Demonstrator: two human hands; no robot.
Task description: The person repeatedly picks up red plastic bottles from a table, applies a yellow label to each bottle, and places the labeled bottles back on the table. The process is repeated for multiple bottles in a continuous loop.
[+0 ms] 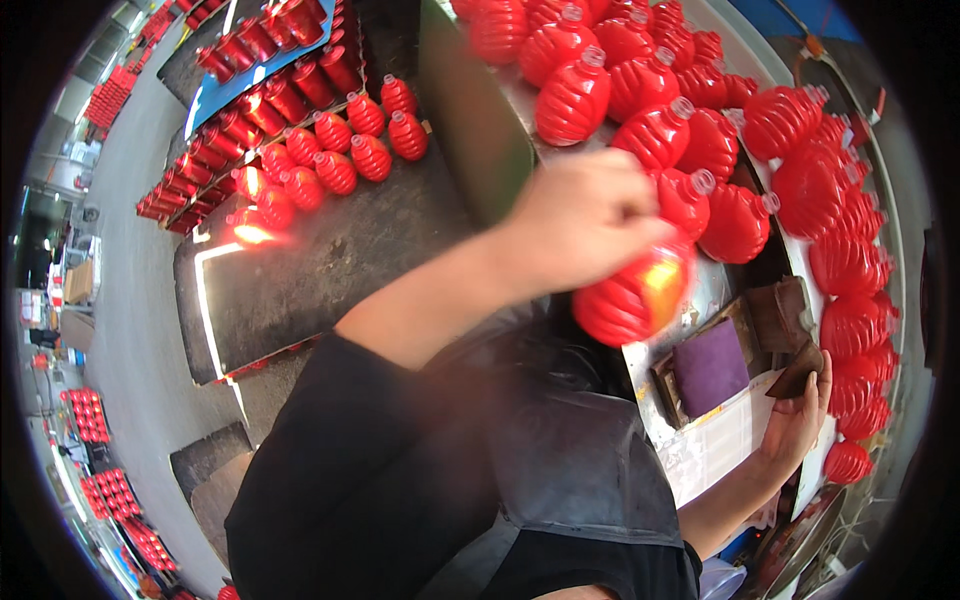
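Observation:
My left hand (pixel 585 215) reaches across in front of me, blurred by motion, fingers curled at the top of a red ribbed bottle (pixel 635 297). The bottle hangs tilted over the edge of the work surface. My right hand (pixel 798 410) is farther right, closed on a dark brown flat piece (pixel 797 372) that looks stiff. Beside it a purple square pad (pixel 710 367) sits in a dark frame. A brown block (pixel 778 316) stands just behind the pad.
Many red bottles crowd the work surface ahead, among them one upright bottle (pixel 573 98). More line the right edge (pixel 850 326). At left, red bottles (pixel 335 172) stand on a dark table (pixel 330 265), beside stacked rows with a blue sheet (pixel 215 93).

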